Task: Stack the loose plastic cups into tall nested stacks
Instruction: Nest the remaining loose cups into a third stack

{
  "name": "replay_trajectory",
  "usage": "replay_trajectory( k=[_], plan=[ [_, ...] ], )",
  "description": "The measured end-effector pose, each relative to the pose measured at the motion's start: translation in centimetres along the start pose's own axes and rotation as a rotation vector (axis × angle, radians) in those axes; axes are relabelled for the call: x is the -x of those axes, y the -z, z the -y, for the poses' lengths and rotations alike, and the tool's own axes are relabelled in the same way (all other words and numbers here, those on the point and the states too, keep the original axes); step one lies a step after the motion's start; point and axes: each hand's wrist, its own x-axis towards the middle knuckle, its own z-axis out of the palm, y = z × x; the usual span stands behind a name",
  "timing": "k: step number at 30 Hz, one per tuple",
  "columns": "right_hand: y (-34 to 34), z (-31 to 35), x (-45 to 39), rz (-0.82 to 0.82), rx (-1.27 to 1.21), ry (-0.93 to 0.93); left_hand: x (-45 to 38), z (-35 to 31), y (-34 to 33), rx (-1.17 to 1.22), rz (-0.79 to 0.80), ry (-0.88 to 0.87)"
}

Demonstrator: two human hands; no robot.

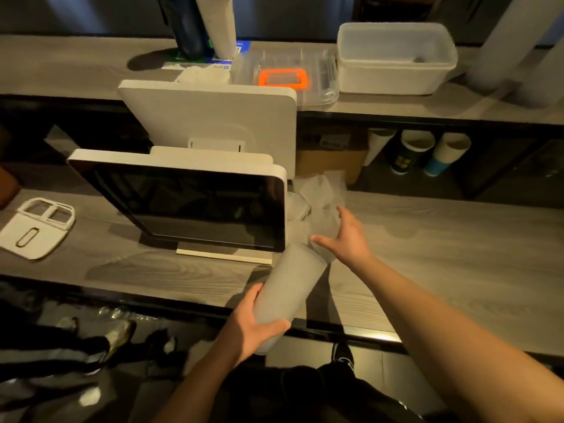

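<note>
— How far along is it?

— Partway, I'd say. The left hand (254, 323) wraps 1 nested stack (288, 283), tilted over the counter edge (351, 328). The right hand (346, 236) is spread, holding nothing, just beside the loose cups (320, 193).

— How many remain?

— Can't count; they blur beside the screen (195, 206). Beyond, 1 white tub (393, 56).

Loose cups (320, 193) right of monitor (195, 206)
</note>
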Motion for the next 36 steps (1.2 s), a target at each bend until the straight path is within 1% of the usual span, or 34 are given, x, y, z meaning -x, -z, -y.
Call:
replay_trajectory(
  k=[2, 4, 6, 10, 12, 16, 18, 20, 23, 25, 26, 28, 30, 32, 34, 36],
  plan=[
    [-0.8, 0.3, -0.6, 0.012, 0.079, 0.015, -0.2, 0.0, 0.2, 0.0, -0.008, -0.003],
    [-1.5, 0.4, -1.1, -0.005, 0.191, 0.024, -0.3, 0.1, 0.3, 0.008, -0.017, -0.008],
    [-1.9, 0.4, -1.4, -0.03, 0.248, 0.041, -0.3, 0.1, 0.5, 0.012, -0.019, -0.022],
    [-1.7, -0.1, -1.5, -0.08, 0.18, 0.062, -0.1, -0.2, 1.0, 0.013, -0.01, -0.051],
    [-1.1, -0.2, -1.1, -0.112, 0.06, 0.054, 0.0, -0.5, 1.1, 0.01, -0.017, -0.058],
    [1.3, 0.5, 0.4, -0.223, -0.462, -0.07, 0.0, -1.0, 1.2, 0.025, -0.03, -0.07],
    [2.4, 0.6, 1.6, -0.22, -0.681, -0.136, 0.0, -1.4, 1.1, 0.03, -0.017, -0.08],
    [3.5, 0.6, 2.9, -0.199, -0.787, -0.178, 0.0, -1.8, 1.0, 0.039, -0.006, -0.096],
    [4.8, 0.5, 5.0, -0.24, -0.766, -0.15, -0.1, -2.5, 0.8, 0.02, 0.0, -0.131],
    [5.7, 0.6, 6.2, -0.245, -0.805, -0.105, -0.2, -2.7, 0.7, -0.003, -0.004, -0.158],
    [6.1, 0.6, 6.7, -0.227, -0.837, -0.088, -0.2, -2.9, 0.7, -0.008, -0.005, -0.172],
    [6.7, 0.4, 7.3, -0.141, -0.896, -0.063, -0.1, -3.2, 0.6, -0.015, -0.01, -0.189],
    [7.3, 0.5, 7.8, -0.06, -0.896, -0.057, -0.1, -3.5, 0.5, -0.028, -0.014, -0.21],
    [8.1, 0.4, 8.1, -0.086, -0.743, -0.042, -0.1, -3.7, 0.4, -0.054, -0.017, -0.231],
    [8.9, 0.4, 8.3, -0.121, -0.588, 0.014, 0.0, -3.9, 0.4, -0.084, -0.018, -0.246],
    [9.6, 0.5, 8.4, -0.075, -0.526, 0.078, -0.1, -4.0, 0.4, -0.103, -0.027, -0.259]
  ],
)
